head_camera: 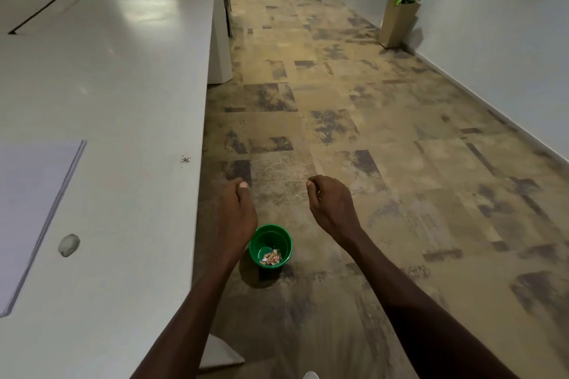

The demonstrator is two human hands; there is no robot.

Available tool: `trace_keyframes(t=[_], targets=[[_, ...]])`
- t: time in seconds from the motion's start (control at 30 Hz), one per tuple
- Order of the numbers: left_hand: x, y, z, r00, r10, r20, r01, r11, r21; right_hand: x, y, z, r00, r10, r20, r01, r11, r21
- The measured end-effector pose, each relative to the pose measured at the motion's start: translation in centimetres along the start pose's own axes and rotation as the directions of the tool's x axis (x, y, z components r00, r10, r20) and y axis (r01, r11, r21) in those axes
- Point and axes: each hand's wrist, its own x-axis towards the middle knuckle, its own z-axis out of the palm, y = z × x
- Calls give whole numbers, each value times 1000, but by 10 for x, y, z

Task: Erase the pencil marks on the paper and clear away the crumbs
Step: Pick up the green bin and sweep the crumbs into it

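Head view: big white counter (pixel 129 77) on the left, with the paper (pixel 34 209) lying flat at its near-left part and a grey eraser (pixel 69 244) just beside it. A few dark crumbs (pixel 185 159) sit near the counter's edge. On the floor, a green bin (pixel 271 246) holds pinkish scraps. Left hand (pixel 237 212) and right hand (pixel 331 206) both hang above the floor, fingers curled in, can't tell if they're holding anything.

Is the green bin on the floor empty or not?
Not empty: the green bin stands upright with a small heap of scraps on its bottom.
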Motion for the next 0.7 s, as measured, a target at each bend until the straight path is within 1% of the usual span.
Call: trace_keyframes(t=[0.17,0.33,0.4,0.53,0.63,0.7], targets=[[-6,2,8,1000,-20,12,19,1000,21,-7,10,2,1000,5,-15,-5,1000,8],[-12,0,22,997,-53,53,50,997,57,-4,28,2,1000,-19,3,19,1000,11],[-11,-5,32,997,-67,30,66,997,36,-1,36,2,999,-37,16,37,999,37],[-2,-29,60,981,-191,-34,190,982,-12,7,59,2,994,-73,77,70,996,50],[11,-65,79,964,-261,-50,259,965,-41,13,80,9,991,-84,100,81,996,38],[18,-88,92,952,-301,-48,300,954,-30,16,95,17,991,-80,110,77,996,35]])
